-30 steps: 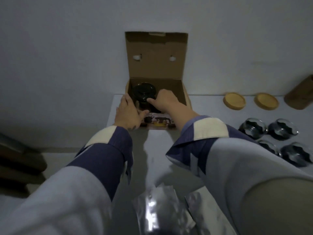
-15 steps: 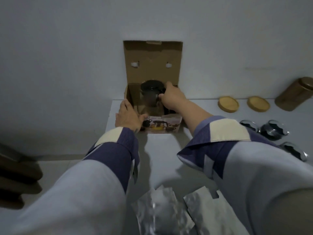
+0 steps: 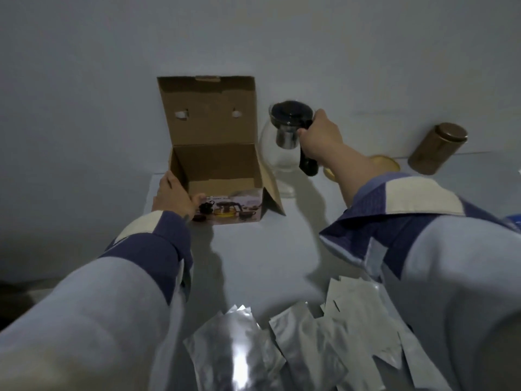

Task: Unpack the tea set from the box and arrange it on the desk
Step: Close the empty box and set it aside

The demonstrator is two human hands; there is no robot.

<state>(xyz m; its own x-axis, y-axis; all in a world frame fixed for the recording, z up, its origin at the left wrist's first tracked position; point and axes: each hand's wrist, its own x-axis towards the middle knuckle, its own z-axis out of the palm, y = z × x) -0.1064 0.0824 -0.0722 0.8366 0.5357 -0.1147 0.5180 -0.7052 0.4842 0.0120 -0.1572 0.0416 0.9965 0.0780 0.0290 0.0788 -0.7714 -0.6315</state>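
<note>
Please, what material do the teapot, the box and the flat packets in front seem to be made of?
Teapot: clear glass body, apparently, since the wall shows through it; lid and handle look like glossy black plastic; the inner strainer looks metallic.
Box: plain brown cardboard, matte, with folded flaps.
Packets: shiny silver foil or foil-like film, showing bright reflections and creases.

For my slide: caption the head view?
Right hand lifts glass teapot beside box steadied by left hand.
</note>
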